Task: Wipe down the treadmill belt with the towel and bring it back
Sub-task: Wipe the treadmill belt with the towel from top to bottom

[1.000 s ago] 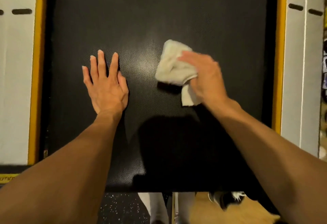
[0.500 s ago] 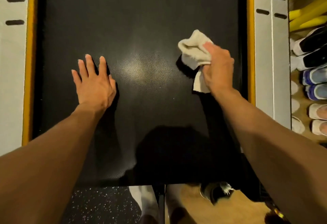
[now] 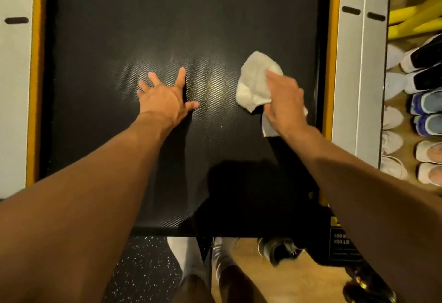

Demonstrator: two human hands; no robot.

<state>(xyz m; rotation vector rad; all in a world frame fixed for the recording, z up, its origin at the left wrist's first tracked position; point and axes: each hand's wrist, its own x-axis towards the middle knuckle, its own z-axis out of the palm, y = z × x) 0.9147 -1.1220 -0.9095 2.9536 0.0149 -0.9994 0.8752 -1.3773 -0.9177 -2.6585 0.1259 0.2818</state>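
The black textured treadmill belt (image 3: 181, 27) fills the middle of the head view, seen from its rear end. My right hand (image 3: 285, 101) grips a crumpled white towel (image 3: 254, 82) and presses it onto the belt near its right side. The towel's loose corner hangs out below my wrist. My left hand (image 3: 165, 95) lies flat on the belt's middle, fingers spread, holding nothing.
Yellow strips (image 3: 331, 63) and white side rails (image 3: 361, 87) border the belt on both sides. Several pairs of shoes (image 3: 423, 109) line the wooden floor to the right. A black weight-limit label (image 3: 342, 240) sits at the rear right corner. My feet stand behind the belt's rear edge.
My right hand has swept the towel from the belt's middle to its right side. My left hand has shifted rightward toward the belt's centre and turned, and the view has shifted.
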